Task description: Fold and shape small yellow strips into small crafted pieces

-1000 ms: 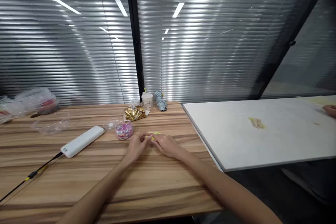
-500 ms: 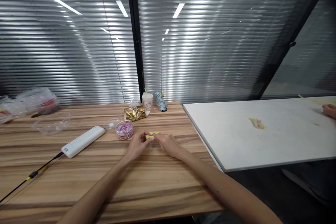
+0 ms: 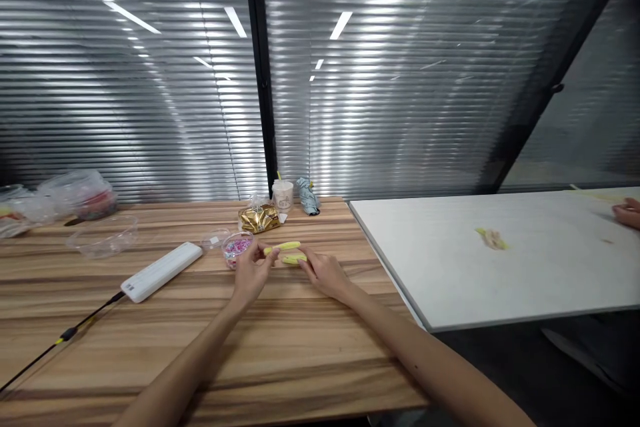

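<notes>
In the middle of the wooden table, my left hand (image 3: pixel 251 272) pinches one end of a slim, slightly curved yellow strip (image 3: pixel 287 247). My right hand (image 3: pixel 324 273) grips a second, shorter-looking yellow strip (image 3: pixel 291 259) by its right end. The two strips lie nearly parallel, one just beyond the other, with a small gap between them. What they are made of cannot be made out. A clear round tub (image 3: pixel 234 252) with small pink and purple bits stands right behind my left fingers, which partly cover it.
Behind are a clear lid (image 3: pixel 215 238), gold packet (image 3: pixel 259 219), white cup (image 3: pixel 283 196) and crumpled blue wrapper (image 3: pixel 309 197). A white power strip (image 3: pixel 163 271) and plastic containers (image 3: pixel 80 193) lie left. A white table (image 3: pixel 440 280) adjoins at right, bearing a crumpled piece (image 3: pixel 493 239); another person's hand (image 3: pixel 627 213) is there.
My hands have moved apart, the left one drawing left toward the tub. Two separate yellow strips now show where only a little yellow appeared between my fingertips.
</notes>
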The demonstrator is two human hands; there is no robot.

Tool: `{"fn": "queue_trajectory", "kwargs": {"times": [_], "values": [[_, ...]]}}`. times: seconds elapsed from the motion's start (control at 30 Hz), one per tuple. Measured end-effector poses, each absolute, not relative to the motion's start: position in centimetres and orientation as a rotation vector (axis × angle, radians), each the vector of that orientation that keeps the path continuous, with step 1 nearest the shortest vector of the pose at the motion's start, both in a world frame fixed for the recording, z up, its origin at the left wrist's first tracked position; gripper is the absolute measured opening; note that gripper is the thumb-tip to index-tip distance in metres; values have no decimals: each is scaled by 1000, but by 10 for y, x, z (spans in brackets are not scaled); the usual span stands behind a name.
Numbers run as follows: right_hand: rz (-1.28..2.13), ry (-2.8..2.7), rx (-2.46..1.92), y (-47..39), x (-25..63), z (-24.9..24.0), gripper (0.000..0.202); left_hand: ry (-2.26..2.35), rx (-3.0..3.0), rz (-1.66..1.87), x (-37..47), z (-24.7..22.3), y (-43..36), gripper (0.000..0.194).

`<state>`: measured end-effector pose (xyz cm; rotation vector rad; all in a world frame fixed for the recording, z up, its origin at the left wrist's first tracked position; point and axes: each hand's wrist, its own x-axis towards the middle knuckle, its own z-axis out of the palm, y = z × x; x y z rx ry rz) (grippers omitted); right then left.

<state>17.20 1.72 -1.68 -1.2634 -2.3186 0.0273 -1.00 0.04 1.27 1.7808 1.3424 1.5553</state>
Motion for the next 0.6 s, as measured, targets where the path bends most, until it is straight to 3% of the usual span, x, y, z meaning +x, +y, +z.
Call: {"fn": "queue_trajectory", "kwargs": {"times": [0.37, 0.6], "values": [[76, -2307, -1289, 25, 173, -27, 34, 1237, 1689, 2138, -22, 56, -10, 19], [103, -2338, -1277, 28, 173, -32, 33, 1582, 1300, 2447, -147, 67, -42, 29]]}}
